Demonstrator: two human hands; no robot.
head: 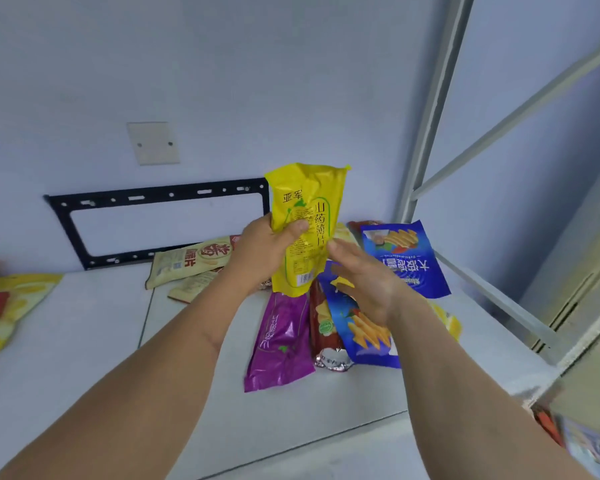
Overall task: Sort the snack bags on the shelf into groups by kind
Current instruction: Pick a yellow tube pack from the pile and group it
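Left hand (269, 249) holds a crinkled yellow snack bag (303, 226) upright.

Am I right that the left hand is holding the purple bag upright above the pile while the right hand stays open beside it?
Not quite. In the head view the left hand holds the yellow bag upright; the purple bag lies flat on the shelf. The right hand is open beside it, as you said.

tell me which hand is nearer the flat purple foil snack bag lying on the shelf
Left, narrowly. The left hand holds the yellow bag just above the purple bag's top end; the right hand is open, over the blue bag to its right.
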